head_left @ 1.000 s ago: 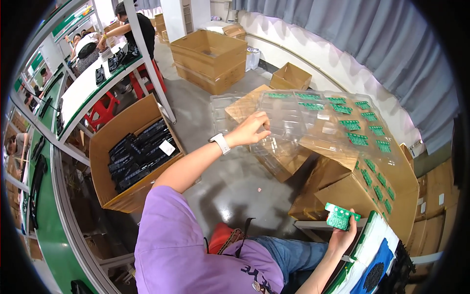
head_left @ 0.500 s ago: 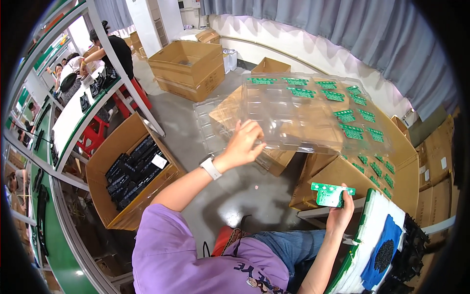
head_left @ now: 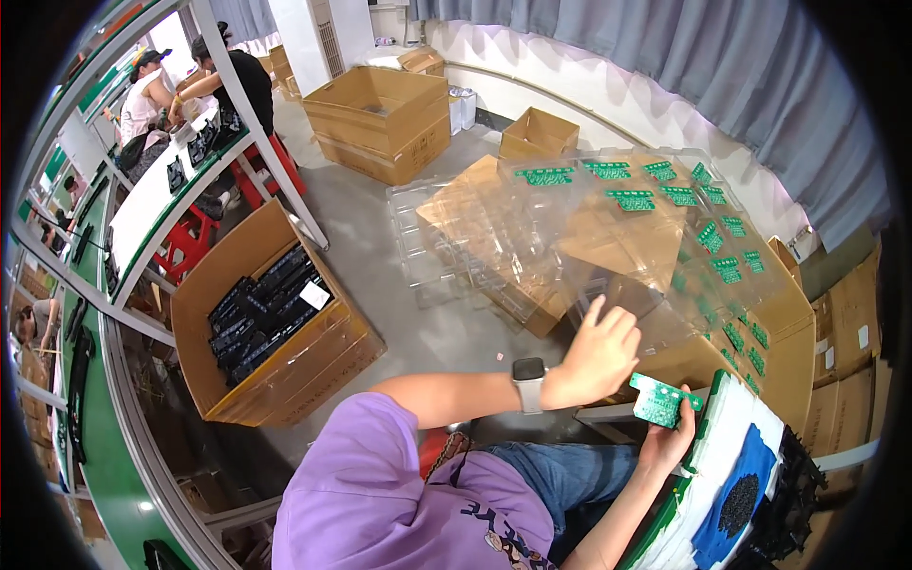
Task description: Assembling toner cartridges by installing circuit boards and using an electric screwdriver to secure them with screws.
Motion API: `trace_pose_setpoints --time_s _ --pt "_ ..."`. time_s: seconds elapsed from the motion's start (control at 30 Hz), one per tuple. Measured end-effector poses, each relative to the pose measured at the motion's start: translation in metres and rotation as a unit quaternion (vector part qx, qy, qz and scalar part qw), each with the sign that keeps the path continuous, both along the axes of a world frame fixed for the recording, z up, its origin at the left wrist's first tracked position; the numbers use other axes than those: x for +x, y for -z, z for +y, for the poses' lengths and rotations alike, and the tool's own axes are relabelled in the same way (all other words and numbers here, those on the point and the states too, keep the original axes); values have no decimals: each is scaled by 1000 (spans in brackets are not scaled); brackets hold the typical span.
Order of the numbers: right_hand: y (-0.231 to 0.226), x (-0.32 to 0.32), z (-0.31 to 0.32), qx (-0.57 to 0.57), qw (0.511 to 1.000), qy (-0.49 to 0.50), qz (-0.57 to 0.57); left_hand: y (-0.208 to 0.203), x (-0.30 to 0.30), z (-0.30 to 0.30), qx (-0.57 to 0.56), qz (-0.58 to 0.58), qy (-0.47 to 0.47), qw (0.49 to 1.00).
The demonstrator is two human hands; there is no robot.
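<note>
A small green circuit board [head_left: 659, 400] sits pinched by its right end in my right hand [head_left: 670, 439], over the lap. My left hand [head_left: 594, 359], wearing a smartwatch [head_left: 529, 380] on the wrist, is held in the air just left of that board. Its fingers are partly spread and nothing shows in them. Beyond the hand lies a clear plastic tray [head_left: 570, 223] whose far and right pockets hold several green circuit boards [head_left: 631, 199]. The left hand overlaps the tray's near edge in view; whether it touches is unclear. More boards show beneath it, in a cardboard box [head_left: 788, 332].
An open carton of black parts [head_left: 271, 309] stands at the left, beside a metal-framed workbench [head_left: 142, 204]. At the right edge, a white-covered surface holds a blue cloth with small black pieces [head_left: 739, 505]. Large cartons [head_left: 380, 133] stand behind; co-workers sit far left.
My left hand has left the tray's left side and come right and nearer, close to the held board. The right hand keeps the board, shifted slightly right and tilted.
</note>
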State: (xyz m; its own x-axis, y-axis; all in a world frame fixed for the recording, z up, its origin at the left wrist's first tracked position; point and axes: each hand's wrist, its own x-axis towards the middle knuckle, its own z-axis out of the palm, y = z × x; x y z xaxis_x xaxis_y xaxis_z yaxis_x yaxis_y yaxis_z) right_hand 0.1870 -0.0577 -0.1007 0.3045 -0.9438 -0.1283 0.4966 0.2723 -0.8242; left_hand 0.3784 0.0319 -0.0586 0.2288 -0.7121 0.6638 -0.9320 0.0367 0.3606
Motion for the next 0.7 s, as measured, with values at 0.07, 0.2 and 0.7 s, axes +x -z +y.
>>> trace_pose_setpoints --time_s 0.07,0.2,0.7 --pt "7 -4 -1 -3 1000 19 -22 -4 -8 -8 4 -30 -10 999" --pt "8 -19 2 23 999 18 -24 3 -37 -34 12 -57 -19 998" --pt "19 -31 24 -8 996 60 69 4 -78 -69 87 -65 40 993"
